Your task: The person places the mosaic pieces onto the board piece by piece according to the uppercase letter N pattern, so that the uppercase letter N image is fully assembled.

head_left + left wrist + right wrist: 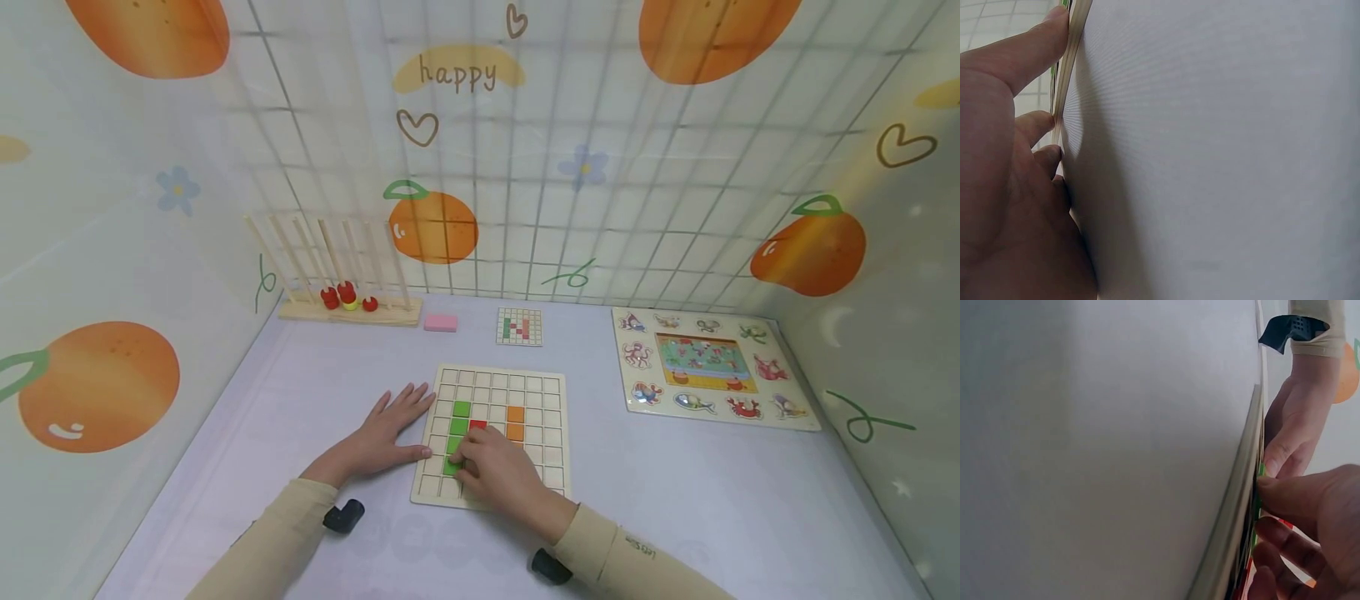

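A wooden grid board [536, 382] lies on the table with green tiles [458, 426] in a column, a red tile [477, 425] and orange tiles [515, 414]. My right hand [498, 471] reaches over the board's lower middle, pinching the lowest green tile [451, 467] between thumb and finger. The right wrist view shows that thumb [1291, 495] against a green edge; the tiles under the palm are hidden. Flat beside the board, my left hand [386, 433] rests with fingers spread, its thumb and fingertips touching the left edge.
Behind the board are a small pattern card [519, 327], a pink block [440, 322] and a wooden peg rack [348, 312] with red and yellow beads. A sea-animal puzzle board [708, 367] lies to the right. Printed curtains over a wire grid enclose the table.
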Motion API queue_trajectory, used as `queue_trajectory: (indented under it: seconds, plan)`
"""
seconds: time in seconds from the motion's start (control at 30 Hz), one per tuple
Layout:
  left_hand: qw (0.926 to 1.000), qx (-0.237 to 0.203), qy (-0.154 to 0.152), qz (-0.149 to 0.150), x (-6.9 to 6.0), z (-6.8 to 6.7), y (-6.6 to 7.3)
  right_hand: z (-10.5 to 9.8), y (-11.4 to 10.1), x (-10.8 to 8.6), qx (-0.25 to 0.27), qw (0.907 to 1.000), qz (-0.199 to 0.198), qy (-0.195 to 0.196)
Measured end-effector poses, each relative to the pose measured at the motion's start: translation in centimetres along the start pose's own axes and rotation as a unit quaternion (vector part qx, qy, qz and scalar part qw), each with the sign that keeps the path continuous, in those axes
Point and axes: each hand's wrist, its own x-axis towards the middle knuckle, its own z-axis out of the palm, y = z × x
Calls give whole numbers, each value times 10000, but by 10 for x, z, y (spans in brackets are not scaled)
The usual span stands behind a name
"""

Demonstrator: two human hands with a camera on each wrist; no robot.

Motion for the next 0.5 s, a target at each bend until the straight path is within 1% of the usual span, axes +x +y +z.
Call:
queue_trajectory:
  seconds: [0.17, 0.5]
  plan:
    - [10000, 19, -26, -56, 0, 0, 1, 0, -1, 0, -59, 10000, -15, 21]
    - [10000, 15, 17, 25, 0, 0, 1, 0, 2, -1, 102, 9999, 30, 34]
